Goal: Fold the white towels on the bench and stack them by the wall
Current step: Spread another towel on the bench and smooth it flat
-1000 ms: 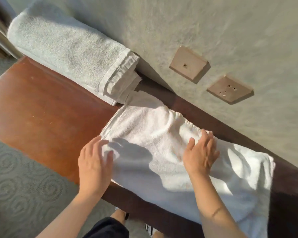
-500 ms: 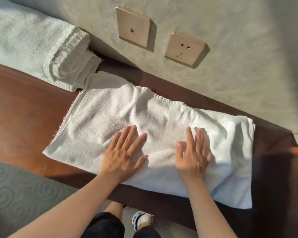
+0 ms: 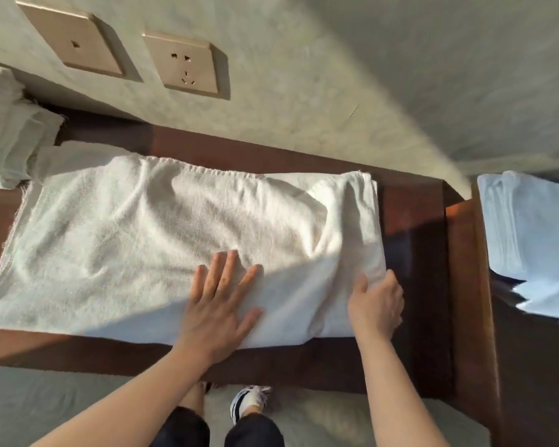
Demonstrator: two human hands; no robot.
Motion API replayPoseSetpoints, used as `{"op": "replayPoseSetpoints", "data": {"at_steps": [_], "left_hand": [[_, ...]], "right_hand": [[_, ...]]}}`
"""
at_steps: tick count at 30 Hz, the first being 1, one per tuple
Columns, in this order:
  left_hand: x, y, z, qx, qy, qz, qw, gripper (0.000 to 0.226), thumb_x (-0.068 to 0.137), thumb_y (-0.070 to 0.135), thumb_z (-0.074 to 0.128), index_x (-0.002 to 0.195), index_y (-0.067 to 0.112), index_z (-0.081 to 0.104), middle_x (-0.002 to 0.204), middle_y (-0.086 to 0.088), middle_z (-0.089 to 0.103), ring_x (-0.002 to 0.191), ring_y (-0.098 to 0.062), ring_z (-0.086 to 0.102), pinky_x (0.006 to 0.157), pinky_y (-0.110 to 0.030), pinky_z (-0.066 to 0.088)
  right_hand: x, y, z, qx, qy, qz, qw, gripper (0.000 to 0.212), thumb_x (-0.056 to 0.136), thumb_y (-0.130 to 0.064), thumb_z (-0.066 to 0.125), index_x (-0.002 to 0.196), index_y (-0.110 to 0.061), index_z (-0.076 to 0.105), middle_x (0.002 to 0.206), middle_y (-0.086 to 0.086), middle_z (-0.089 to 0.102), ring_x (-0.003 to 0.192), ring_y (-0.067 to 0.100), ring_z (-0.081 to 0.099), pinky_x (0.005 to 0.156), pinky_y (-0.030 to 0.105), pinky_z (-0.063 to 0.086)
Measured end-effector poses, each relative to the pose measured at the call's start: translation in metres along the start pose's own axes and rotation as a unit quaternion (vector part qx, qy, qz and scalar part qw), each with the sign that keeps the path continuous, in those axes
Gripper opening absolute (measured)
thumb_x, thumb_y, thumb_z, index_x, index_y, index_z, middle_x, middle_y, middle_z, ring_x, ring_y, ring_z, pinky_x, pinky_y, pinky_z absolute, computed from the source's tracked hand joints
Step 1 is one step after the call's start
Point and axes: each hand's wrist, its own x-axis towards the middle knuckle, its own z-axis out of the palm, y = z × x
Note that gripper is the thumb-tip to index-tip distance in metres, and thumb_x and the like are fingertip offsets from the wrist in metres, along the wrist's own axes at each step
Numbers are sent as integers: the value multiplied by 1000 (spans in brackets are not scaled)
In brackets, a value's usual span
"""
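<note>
A white towel (image 3: 136, 240), folded into a long band, lies across the dark wooden bench (image 3: 413, 221) below the wall. My left hand (image 3: 218, 304) rests flat on its near middle, fingers spread. At the towel's right end, my right hand (image 3: 376, 304) curls around the near corner, thumb on top and fingers at the edge. A folded white towel (image 3: 7, 137) sits against the wall at the far left, partly cut off by the frame.
Two beige wall sockets (image 3: 183, 64) sit above the bench. Another white towel (image 3: 533, 237) lies past the bench's raised right end. Grey patterned carpet (image 3: 46, 401) and my shoes are below the bench's front edge.
The view has shifted right along the bench. My right hand slid from the towel's top to its right end and took the corner. My left hand moved right, still pressing flat.
</note>
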Motion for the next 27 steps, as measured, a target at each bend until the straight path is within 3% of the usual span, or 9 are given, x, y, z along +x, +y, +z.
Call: {"op": "replayPoseSetpoints", "data": {"at_steps": [5,9,13,15,17,19,21,23,27], "left_hand": [[1,23,-9,-27,-2,-28,999,75,96,68,21,161,35,5,169,-3,-13,155,-29,-19,124,-52,-8],[0,51,-7,-45,-8,77,996,68,102,65,19,162,34,6,170,2,-11,156,-25,-13,125,-48,-3],[-4,76,1,-53,-16,83,995,66,101,68,10,160,40,1,169,5,-12,156,-20,-14,124,-44,-8],[-5,82,4,-46,-10,51,998,66,100,69,8,160,42,-1,169,5,-14,155,-19,-17,124,-44,-9],[-5,81,6,-50,-9,22,998,66,100,71,8,159,44,-4,168,7,-18,154,-18,-21,124,-43,-12],[-7,77,8,-41,0,12,999,67,101,68,12,161,40,1,169,8,-12,156,-20,-15,125,-45,-7],[-10,75,11,-22,-4,34,999,67,102,63,19,162,34,12,170,4,1,157,-24,-5,124,-48,2],[-12,78,14,-12,-3,46,999,68,101,60,25,161,28,23,170,-1,11,157,-29,3,123,-50,7],[3,90,6,-20,44,54,997,63,101,54,33,151,16,45,165,-11,27,154,-32,18,122,-50,17]], "right_hand": [[6,34,-10,-37,-24,-10,999,48,92,-38,65,131,-15,53,131,17,55,121,41,49,101,52,37],[7,47,-16,-1,-66,-11,998,36,91,-35,69,117,-14,54,122,14,56,114,38,54,94,47,43],[11,61,-34,74,-56,-122,988,16,95,-19,66,105,-20,54,101,1,51,90,24,57,73,32,44],[8,75,-47,104,-16,-187,977,12,98,-20,60,106,-25,54,101,-4,46,83,7,55,63,14,39],[3,97,-53,113,19,-238,965,11,99,-20,56,108,-26,53,104,-8,41,84,3,53,63,7,36],[0,123,-48,97,14,-216,971,13,100,-12,54,111,-18,54,107,-4,42,86,11,55,69,16,43],[-1,136,-40,75,-32,-95,992,17,99,-4,52,114,-11,55,112,5,49,97,28,59,80,38,52],[1,134,-36,41,-19,-28,999,17,99,-9,53,115,-8,59,114,12,57,102,33,59,87,48,51],[17,103,-34,27,25,-111,993,28,98,-24,59,121,-10,64,115,12,62,107,34,57,90,48,44]]}}
